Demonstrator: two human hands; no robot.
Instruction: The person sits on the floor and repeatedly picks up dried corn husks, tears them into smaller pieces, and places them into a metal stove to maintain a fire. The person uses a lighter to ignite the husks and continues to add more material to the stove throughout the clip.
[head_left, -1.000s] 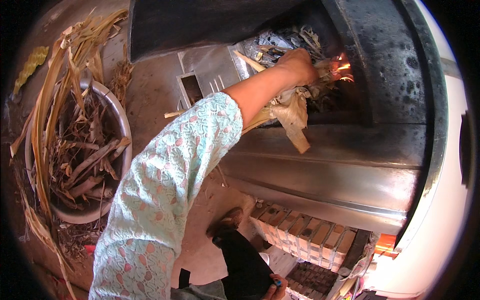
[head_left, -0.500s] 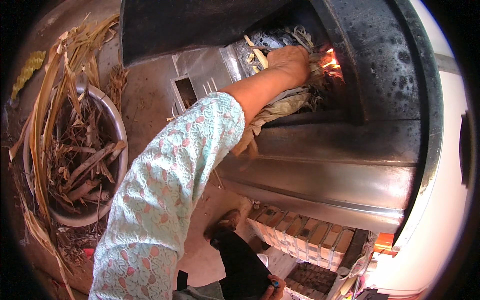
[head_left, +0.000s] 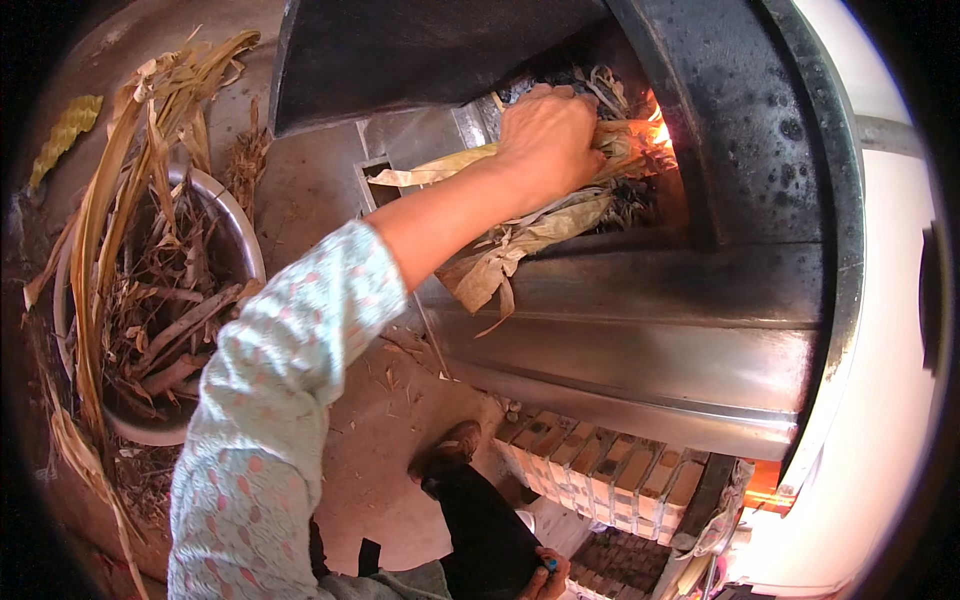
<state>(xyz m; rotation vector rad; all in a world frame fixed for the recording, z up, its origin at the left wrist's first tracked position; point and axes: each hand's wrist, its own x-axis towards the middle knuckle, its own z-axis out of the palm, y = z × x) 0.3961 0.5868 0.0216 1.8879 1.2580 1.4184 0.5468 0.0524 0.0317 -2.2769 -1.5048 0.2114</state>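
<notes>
My left hand (head_left: 550, 138) is at the mouth of the black stove (head_left: 765, 180), its fingers closed round dry corn leaves (head_left: 625, 140). The leaves' far ends reach into the flames (head_left: 657, 130). A long pale leaf end (head_left: 435, 168) sticks out on the near side of the fist. Below the wrist, more dry leaves (head_left: 535, 232) lie across the stove's metal ledge and hang over its edge. My right hand (head_left: 545, 575) rests by my knee at the bottom edge, fingers curled, with a small blue spot at it. What it holds, if anything, is not clear.
At the left stands a metal basin (head_left: 250, 235) of broken sticks (head_left: 175, 335), with long dry leaves (head_left: 95, 290) draped over it. A raised black panel (head_left: 430, 60) is beside the opening. Bricks (head_left: 610, 465) are below the ledge. My shoe (head_left: 447, 447) is on the floor.
My left hand has drawn back slightly to the left. The pale leaf end now shows beside the wrist. My right hand stays by the knee. The view has shifted a little.
</notes>
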